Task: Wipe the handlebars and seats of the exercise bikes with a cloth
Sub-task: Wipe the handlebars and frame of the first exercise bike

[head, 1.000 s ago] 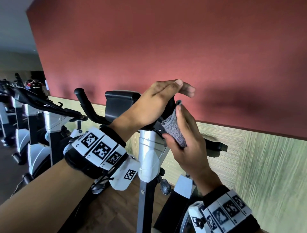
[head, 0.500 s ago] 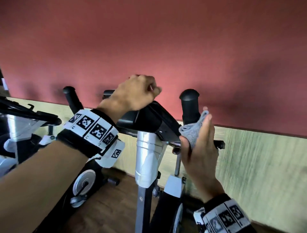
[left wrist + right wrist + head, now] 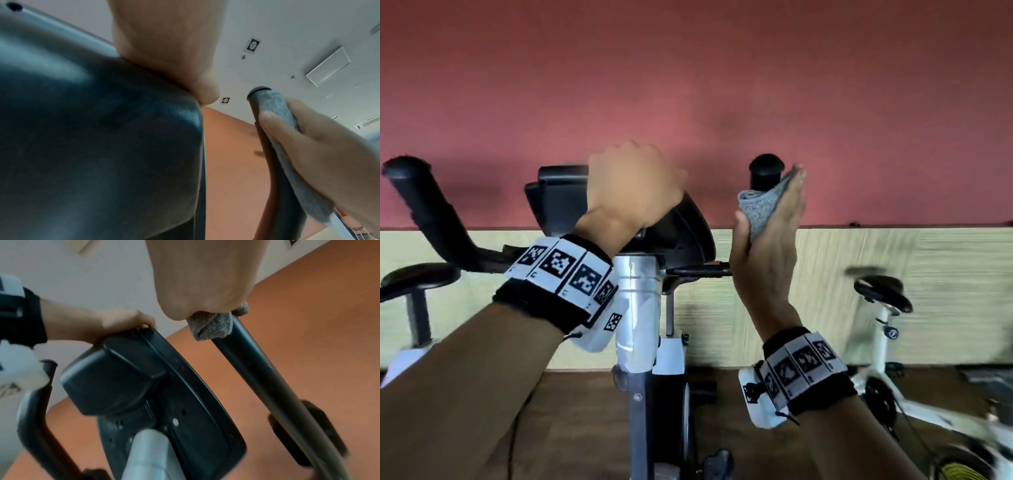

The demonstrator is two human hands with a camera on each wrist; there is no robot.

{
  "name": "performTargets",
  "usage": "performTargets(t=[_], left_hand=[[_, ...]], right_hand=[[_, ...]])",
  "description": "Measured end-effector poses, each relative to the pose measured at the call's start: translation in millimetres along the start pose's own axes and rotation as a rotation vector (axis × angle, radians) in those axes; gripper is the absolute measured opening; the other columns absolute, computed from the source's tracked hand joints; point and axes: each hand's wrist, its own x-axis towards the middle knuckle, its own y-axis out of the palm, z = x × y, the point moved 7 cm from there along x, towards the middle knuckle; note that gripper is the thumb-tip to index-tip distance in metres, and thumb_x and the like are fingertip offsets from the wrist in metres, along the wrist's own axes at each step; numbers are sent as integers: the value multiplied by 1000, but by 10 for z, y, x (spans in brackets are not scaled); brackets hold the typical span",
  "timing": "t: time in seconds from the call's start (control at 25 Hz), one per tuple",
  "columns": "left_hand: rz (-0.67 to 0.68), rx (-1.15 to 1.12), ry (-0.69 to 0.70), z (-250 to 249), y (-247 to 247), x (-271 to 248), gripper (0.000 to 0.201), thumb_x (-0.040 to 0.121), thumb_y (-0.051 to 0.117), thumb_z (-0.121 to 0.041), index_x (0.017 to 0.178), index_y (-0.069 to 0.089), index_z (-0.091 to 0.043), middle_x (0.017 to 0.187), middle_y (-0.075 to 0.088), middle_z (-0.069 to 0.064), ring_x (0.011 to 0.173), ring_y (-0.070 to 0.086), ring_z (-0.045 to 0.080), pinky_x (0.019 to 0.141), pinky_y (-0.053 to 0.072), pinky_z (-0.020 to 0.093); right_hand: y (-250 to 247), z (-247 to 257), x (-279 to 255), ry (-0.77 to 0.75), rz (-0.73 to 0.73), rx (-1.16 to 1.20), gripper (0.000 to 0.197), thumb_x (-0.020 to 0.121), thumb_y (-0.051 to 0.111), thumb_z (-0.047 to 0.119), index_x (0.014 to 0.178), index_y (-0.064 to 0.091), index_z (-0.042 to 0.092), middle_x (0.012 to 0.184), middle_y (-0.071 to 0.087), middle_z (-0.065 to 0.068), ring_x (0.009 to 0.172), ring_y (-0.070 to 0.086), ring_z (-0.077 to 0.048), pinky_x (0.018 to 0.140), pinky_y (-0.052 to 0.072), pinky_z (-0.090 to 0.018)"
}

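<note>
The near exercise bike has a black console [image 3: 688,229] on a silver post [image 3: 637,301]. My left hand [image 3: 633,185] grips the console's top edge, fingers curled over it; from the right wrist view, the left hand [image 3: 123,324] sits on that rim. My right hand [image 3: 770,219] holds a folded grey cloth [image 3: 760,205] against the upright right handlebar [image 3: 765,171], just below its rounded tip. In the left wrist view the thumb presses the cloth [image 3: 273,110] onto the bar. The cloth [image 3: 211,327] bunches under the palm on the handlebar [image 3: 257,369]. The left handlebar [image 3: 424,202] stands free.
A second bike with a black seat [image 3: 883,294] and white frame stands at the right. Another seat [image 3: 417,279] shows at the left. A red wall over pale wood panelling runs close behind the handlebars. The floor is dark wood.
My right hand has carried the cloth from beside the console to the right handlebar and up toward its tip. My left hand's fingers have curled onto the console top. The view swung right.
</note>
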Motion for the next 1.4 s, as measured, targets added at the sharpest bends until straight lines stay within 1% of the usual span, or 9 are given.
performTargets(t=[0.16, 0.32, 0.52, 0.68, 0.92, 1.0, 1.16, 1.32, 1.4], left_hand=[[-10, -24, 7, 30, 13, -9, 47, 95, 41, -48, 87, 73, -13, 73, 50, 12, 70, 46, 32, 69, 34, 36], [-27, -52, 13, 33, -12, -15, 49, 95, 40, -48, 86, 72, -13, 75, 56, 12, 69, 44, 30, 68, 32, 36], [-26, -41, 30, 19, -15, -20, 51, 95, 37, -50, 81, 70, -14, 61, 40, 3, 64, 46, 29, 65, 32, 34], [-27, -36, 22, 24, 1, -32, 51, 95, 37, -51, 86, 72, -15, 72, 59, 11, 67, 45, 29, 66, 33, 35], [-39, -28, 15, 28, 6, -22, 53, 94, 37, -53, 85, 73, -15, 77, 65, 13, 66, 46, 30, 66, 35, 35], [-41, -22, 12, 28, 14, -28, 53, 93, 36, -53, 85, 73, -15, 78, 67, 14, 65, 46, 30, 65, 35, 34], [-45, -22, 9, 29, 3, -23, 51, 93, 38, -52, 86, 73, -16, 79, 68, 14, 66, 45, 29, 66, 34, 34], [-48, -17, 10, 21, 4, -25, 52, 93, 37, -52, 84, 73, -16, 70, 60, 11, 64, 45, 29, 64, 33, 33], [-47, -16, 4, 28, 10, -19, 51, 93, 38, -52, 82, 73, -17, 64, 50, 7, 63, 46, 29, 64, 33, 33]], right_hand=[[6, 69, 141, 22, -74, 43, 76, 103, 53, 20, 158, 7, -5, 165, 20, -24, 152, 26, -28, 108, 20, 2], [18, -102, -90, 149, 3, 37, 79, 101, 56, 18, 160, 6, 1, 167, 18, -19, 152, 21, -24, 109, 16, 2], [-49, 189, 208, -46, -106, 17, 71, 103, 53, 17, 156, 13, -9, 167, 8, -24, 152, 19, -14, 115, 20, -6], [-15, 18, -5, 38, -101, 16, 72, 103, 51, 22, 157, 12, -4, 167, 11, -23, 153, 9, 1, 116, 16, -6], [-30, 162, 181, -11, -159, -51, 64, 104, 47, 27, 149, 28, -15, 166, 6, -25, 155, 19, -37, 123, 19, -22], [-19, 160, 217, -35, -182, -56, 64, 103, 47, 26, 149, 27, -15, 165, 12, -26, 153, 25, -37, 122, 21, -21], [35, -129, -133, 52, -96, -41, 69, 101, 51, 24, 155, 17, -4, 163, 23, -25, 153, 20, -20, 123, 16, -17], [24, 29, 79, -29, -91, -68, 71, 103, 48, 27, 155, 15, -8, 162, 23, -27, 153, 21, -32, 127, 16, -31], [22, 121, 234, -64, -138, -61, 71, 104, 47, 26, 156, 14, -9, 164, 22, -25, 154, 21, -31, 126, 18, -32]])
